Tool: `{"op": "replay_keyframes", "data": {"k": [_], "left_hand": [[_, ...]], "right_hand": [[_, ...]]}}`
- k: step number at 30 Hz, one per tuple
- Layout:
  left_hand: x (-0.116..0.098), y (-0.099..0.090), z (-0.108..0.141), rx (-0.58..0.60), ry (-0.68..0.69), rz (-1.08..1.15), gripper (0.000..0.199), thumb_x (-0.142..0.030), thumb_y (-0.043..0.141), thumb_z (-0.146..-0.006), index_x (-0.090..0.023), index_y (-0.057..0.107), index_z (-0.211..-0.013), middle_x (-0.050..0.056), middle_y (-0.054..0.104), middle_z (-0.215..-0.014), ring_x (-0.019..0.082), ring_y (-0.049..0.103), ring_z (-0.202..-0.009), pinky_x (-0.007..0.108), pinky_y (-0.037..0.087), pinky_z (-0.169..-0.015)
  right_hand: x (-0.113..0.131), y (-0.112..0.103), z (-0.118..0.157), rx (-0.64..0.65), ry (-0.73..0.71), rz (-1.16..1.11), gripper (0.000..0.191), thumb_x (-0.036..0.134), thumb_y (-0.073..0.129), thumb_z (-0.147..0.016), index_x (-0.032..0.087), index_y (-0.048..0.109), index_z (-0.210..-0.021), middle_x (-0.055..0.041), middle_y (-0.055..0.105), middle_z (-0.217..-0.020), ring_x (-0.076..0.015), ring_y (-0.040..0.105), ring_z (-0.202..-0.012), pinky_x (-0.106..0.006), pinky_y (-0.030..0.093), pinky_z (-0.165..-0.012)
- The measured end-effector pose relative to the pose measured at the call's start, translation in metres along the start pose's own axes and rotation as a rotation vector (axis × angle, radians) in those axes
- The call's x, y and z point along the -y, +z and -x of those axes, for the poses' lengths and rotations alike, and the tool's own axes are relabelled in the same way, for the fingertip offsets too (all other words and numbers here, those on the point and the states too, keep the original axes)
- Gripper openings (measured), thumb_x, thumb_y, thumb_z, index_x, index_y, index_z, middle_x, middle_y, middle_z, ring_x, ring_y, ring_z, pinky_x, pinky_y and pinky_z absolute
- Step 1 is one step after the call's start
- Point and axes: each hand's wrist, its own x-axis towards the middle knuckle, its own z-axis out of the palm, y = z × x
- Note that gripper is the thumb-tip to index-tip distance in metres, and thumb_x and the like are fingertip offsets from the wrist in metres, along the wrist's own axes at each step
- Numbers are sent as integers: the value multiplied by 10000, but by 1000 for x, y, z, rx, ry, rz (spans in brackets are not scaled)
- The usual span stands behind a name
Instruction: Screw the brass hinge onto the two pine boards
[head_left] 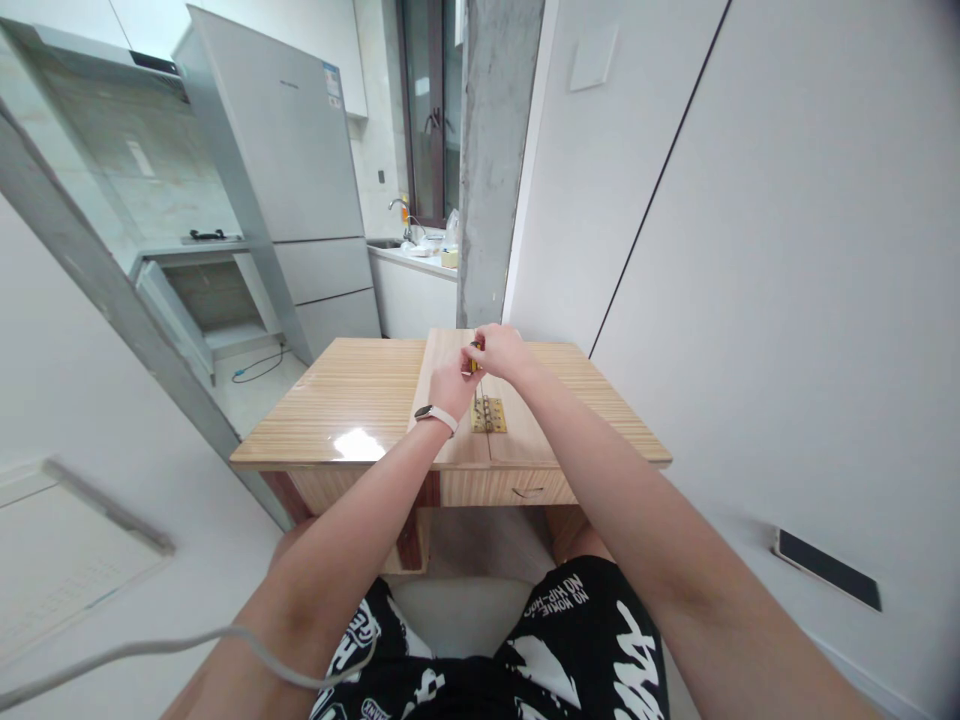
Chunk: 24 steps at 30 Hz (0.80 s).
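Both hands meet over two pale wooden boards [454, 440] that lie side by side on the table. A brass hinge [491, 415] spans the seam between them. My left hand [448, 380], with a white-strapped watch [437, 416] on its wrist, is closed around the lower part of a screwdriver with a yellow and black handle [475, 358]. From the right, my right hand [501, 350] grips the top of that handle. The thin shaft points down toward the hinge's left leaf; whether its tip sits in a screw is too small to tell.
The striped wooden table [360, 385] has a drawer [480, 488] at its front. A white wall [750, 300] stands close on the right, with a grey pillar [499, 180] behind. A fridge [277, 150] is at the back left. A grey cable [150, 645] crosses my left arm.
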Motion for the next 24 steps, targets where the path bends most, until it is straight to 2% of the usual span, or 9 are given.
{"op": "replay_keyframes", "data": {"k": [6,9,12,15,19,24], "left_hand": [[-3,-3,-1,69,77,-43,216,-250,623,-951,-175,695,-1141,85,774,-952,215,717,-862,324,537,-806],[-5,-5,-4,116,95,-43,208,-234,622,-948,-155,694,-1126,93,768,-956,218,705,-863,330,535,-815],[-6,-5,-7,160,98,-34,198,-199,630,-933,-152,688,-1117,88,767,-961,214,705,-887,329,534,-840],[-3,-2,-8,160,113,-6,264,-194,621,-940,-171,665,-1200,82,769,-1002,212,713,-926,331,538,-862],[1,2,-5,139,112,24,301,-219,630,-946,-181,657,-1243,84,774,-998,212,722,-917,330,550,-851],[3,3,-2,150,86,65,247,-260,672,-927,-184,686,-1162,90,777,-1027,208,733,-928,313,570,-810]], "right_hand": [[-4,5,5,-50,108,18,318,447,569,-969,172,725,-1006,-140,751,-992,-255,674,-940,-305,450,-803],[-10,0,5,-18,44,-22,307,459,612,-958,184,713,-1052,-117,753,-1015,-239,671,-951,-294,447,-813],[-17,-8,5,40,-109,-95,230,318,651,-950,200,699,-1142,-84,756,-1090,-199,669,-971,-265,439,-828],[-23,-13,6,87,-191,-106,186,212,618,-953,205,731,-1101,-70,765,-1059,-187,672,-947,-256,435,-811],[-23,-14,7,66,-174,-73,188,196,616,-943,198,754,-1070,-74,769,-1036,-199,674,-938,-264,442,-805],[-17,-14,6,69,-116,-41,179,242,622,-946,187,771,-1030,-90,773,-1002,-211,675,-918,-274,449,-790]]}}
